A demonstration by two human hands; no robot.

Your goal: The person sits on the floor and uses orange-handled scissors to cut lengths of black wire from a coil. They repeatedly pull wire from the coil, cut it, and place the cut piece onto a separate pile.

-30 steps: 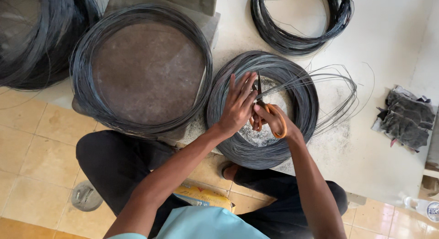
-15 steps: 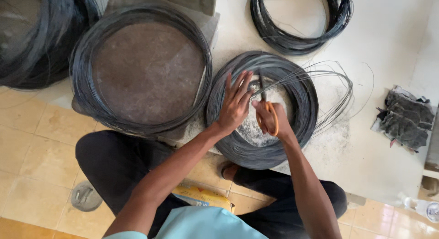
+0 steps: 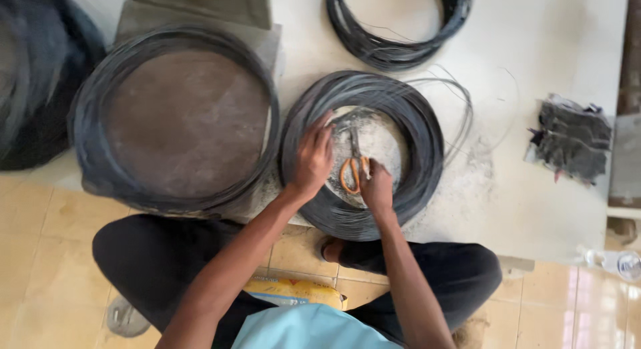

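While the left hand (image 3: 314,158) presses open on the wire coil (image 3: 420,132), the right hand (image 3: 376,187) apparently grips orange-handled scissors (image 3: 352,167).

Left hand (image 3: 312,156) presses the dark wire coil (image 3: 427,142); right hand (image 3: 376,187) rests at orange-handled scissors (image 3: 352,167) lying inside the coil's ring.
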